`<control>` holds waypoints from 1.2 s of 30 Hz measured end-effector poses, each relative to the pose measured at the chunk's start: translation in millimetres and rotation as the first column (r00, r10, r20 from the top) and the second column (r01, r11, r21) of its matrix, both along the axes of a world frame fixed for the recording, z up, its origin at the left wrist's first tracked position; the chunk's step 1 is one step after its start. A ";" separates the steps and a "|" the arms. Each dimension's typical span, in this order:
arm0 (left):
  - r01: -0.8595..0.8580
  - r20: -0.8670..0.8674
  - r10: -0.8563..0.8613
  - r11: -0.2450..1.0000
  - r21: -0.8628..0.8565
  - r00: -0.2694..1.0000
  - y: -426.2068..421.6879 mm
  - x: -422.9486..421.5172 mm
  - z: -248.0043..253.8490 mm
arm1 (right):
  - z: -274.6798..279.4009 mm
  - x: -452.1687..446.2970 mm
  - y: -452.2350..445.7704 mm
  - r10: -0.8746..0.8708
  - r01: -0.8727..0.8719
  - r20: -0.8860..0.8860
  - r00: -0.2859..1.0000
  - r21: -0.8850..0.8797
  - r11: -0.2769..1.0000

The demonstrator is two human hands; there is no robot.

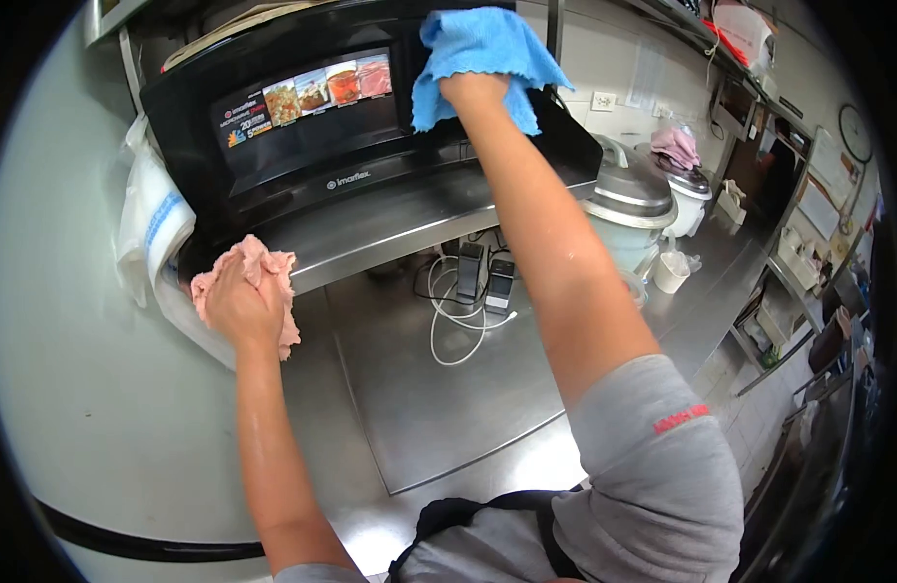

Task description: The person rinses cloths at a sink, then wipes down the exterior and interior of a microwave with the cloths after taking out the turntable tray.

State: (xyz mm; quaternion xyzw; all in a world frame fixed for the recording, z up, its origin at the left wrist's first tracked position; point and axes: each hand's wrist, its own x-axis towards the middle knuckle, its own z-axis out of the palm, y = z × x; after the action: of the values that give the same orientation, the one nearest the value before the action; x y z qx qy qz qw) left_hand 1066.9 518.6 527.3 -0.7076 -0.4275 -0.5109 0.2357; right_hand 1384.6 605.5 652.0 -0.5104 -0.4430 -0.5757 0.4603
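The black microwave oven (317,160) stood at eleven o'clock, its front turned towards six o'clock and its long axis running roughly from nine to three, the right end tipped up towards two. It rested on a steel shelf (400,228). A blue cloth (483,49) at twelve o'clock draped down over the right part of that front and hid whatever lay there; part of the oven's top was cut off by the picture's upper edge. The fingers of the right hand (476,89) were covered by this cloth, so how wide they spread could not be told; the hand held the cloth up by the oven's front. At nine o'clock the left hand (242,303) was closed on a bunched pink cloth (278,270), its fingertips partly lost in the folds, by the shelf's left end. Whether that cloth pressed on the steel was unclear.
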 end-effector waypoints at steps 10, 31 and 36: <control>0.011 0.063 -0.017 0.996 0.083 0.998 1.6 6.4 1.3 | -19.3 13.7 42.9 0.012 -0.123 -0.537 0.844 -0.171 0.978; -0.032 0.050 0.025 0.991 0.133 0.998 8.8 3.8 -6.9 | -72.5 -40.0 -5.0 0.184 -0.706 -0.916 0.356 -0.134 0.696; -0.007 0.043 0.006 1.000 0.017 0.999 5.2 1.6 -4.2 | -59.4 -87.9 -27.2 0.217 -0.735 -0.938 0.269 -0.055 0.676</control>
State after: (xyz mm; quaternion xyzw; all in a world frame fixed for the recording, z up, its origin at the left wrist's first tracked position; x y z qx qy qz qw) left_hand 1068.5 523.8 523.1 -0.6929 -0.4305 -0.5289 0.2341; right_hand 1296.7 578.3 592.6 -0.6591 -0.4025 0.0844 0.6297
